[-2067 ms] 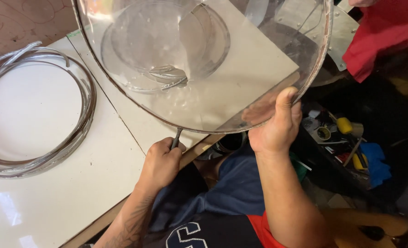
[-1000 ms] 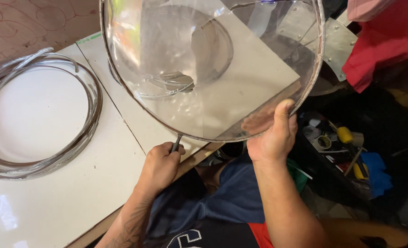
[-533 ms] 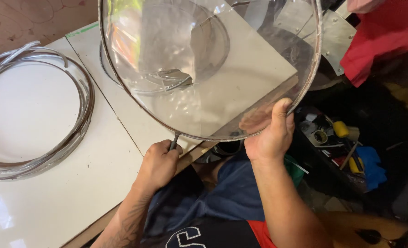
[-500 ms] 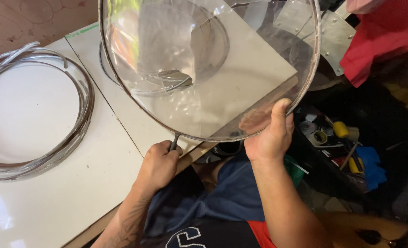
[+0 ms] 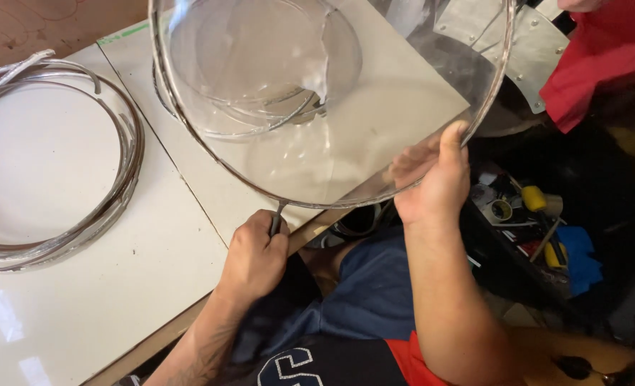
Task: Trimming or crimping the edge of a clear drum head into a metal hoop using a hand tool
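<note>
A white-topped bench [image 5: 82, 300] with a bare wooden edge filled the left of the view, and a clutter of tools lay on the dark floor to the right. Above the bench's near edge the person held a large round disc of clear plastic film in a thin metal hoop [image 5: 375, 143], tilted up toward the camera. The right hand [image 5: 432, 179] gripped its lower right rim, thumb on the near face, fingers behind the film. The left hand [image 5: 257, 254] was clenched around a small dark metal tool [image 5: 277, 216] whose tip met the hoop's bottom edge. A coil of loose silvery hoops [image 5: 117, 186] lay on the bench, well apart. Working the rim well probably meant a steady right-hand grip — and light tool pressure kept on the metal, off the film.
</note>
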